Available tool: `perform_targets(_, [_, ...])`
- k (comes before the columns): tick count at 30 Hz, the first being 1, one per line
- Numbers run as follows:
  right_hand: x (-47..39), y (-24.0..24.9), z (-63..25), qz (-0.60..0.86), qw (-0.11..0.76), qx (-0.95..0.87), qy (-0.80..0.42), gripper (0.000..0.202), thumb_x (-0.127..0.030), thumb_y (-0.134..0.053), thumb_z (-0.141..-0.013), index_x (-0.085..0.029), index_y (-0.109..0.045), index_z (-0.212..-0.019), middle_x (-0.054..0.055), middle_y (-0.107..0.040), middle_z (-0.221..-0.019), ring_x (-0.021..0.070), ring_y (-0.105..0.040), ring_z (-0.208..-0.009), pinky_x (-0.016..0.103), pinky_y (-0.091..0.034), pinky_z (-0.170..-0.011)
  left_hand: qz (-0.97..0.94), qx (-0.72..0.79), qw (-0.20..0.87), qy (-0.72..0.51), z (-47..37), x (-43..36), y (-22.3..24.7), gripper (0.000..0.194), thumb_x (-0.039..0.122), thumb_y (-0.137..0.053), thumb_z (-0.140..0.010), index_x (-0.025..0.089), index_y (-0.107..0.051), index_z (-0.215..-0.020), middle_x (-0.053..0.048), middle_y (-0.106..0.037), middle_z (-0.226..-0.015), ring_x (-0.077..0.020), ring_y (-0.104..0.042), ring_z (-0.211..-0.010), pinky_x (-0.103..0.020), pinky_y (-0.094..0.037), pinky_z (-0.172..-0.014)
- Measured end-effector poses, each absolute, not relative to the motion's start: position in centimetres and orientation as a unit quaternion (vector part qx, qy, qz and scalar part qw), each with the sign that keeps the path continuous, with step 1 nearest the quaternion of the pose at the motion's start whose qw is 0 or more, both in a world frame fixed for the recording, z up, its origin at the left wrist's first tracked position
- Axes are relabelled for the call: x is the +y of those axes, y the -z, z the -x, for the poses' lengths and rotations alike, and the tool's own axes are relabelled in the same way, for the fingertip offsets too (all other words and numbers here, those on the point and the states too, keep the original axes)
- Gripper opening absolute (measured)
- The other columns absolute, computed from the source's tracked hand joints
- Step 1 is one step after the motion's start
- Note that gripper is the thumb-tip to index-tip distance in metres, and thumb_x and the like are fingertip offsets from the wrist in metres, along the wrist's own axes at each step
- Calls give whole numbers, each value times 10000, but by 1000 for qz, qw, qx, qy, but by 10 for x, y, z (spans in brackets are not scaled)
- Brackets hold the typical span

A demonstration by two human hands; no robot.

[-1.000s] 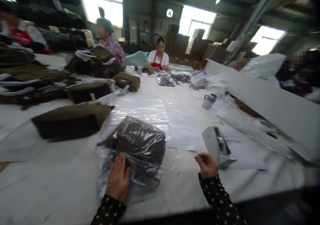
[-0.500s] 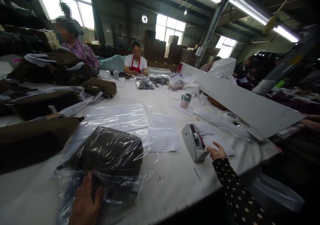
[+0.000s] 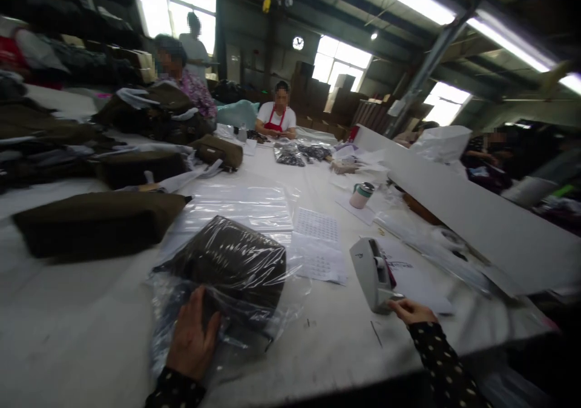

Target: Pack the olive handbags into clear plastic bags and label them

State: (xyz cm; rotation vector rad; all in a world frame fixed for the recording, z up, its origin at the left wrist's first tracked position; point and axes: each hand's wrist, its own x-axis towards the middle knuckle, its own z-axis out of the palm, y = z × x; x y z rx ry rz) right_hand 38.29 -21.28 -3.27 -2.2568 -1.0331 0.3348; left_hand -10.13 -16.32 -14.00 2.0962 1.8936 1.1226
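A dark olive bag in a clear plastic sleeve (image 3: 240,263) lies on the white table before me. My left hand (image 3: 195,335) rests flat on the sleeve's near end, fingers stretched out and thumb apart. To the right stands a grey tape dispenser (image 3: 367,275). At its near end my right hand (image 3: 415,312) pinches a short end of clear tape (image 3: 394,296) between thumb and fingertips. Printed label sheets (image 3: 318,244) lie between the bag and the dispenser, and a handwritten paper (image 3: 420,281) is beneath and beside the dispenser.
Flat plastic sleeves (image 3: 240,205) lie behind the wrapped bag. More olive bags (image 3: 104,223) are at the left. A lidded mug (image 3: 362,195) stands beyond the dispenser. A long white board (image 3: 463,202) borders the right side. A co-worker in a red apron (image 3: 275,117) sits at the far end.
My right fingers have closed from a loose reach into a pinch on the tape end. My left hand stays on the sleeve. The view has swung left.
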Motion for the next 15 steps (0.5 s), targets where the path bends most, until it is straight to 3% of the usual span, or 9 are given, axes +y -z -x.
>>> perform_targets(4, [-155, 0, -260, 712, 361, -544, -259, 333, -522, -658, -517, -199, -585, -480, -15, -472, -373, 114, -406, -367, 259, -322, -389, -692, 627, 61, -354, 101, -169, 133, 637, 312, -380, -878, 158, -57, -1404, -158, -391, -1357, -263, -351, -1261, -494, -317, -1019])
perform_targets(9, [-86, -25, -92, 452, 214, -775, -387, 444, -609, -606, -570, -182, -572, -453, -32, -481, -385, 66, -369, -357, 212, -285, -367, -685, 635, 85, -346, 100, -174, 132, 651, 280, -384, -880, 145, -18, -1401, -149, -360, -1382, -249, -299, -1290, -493, -300, -1032])
perform_targets(13, [-58, -8, -1, 360, -10, -906, -221, 273, -462, -694, -578, -216, -618, -486, -58, -528, -416, 61, -448, -397, 188, -341, -425, -673, 636, 100, -363, 99, -177, 135, 666, 299, -410, -865, 142, -44, -1399, -148, -350, -1388, -255, -292, -1293, -500, -297, -1033])
perform_targets(15, [-52, 5, 26, 352, -74, -926, -116, 209, -374, -747, -525, -229, -612, -461, -48, -541, -421, 83, -491, -417, 202, -372, -448, -666, 641, 107, -367, 100, -178, 135, 685, 294, -419, -857, 133, -33, -1400, -155, -350, -1386, -259, -296, -1291, -502, -304, -1028])
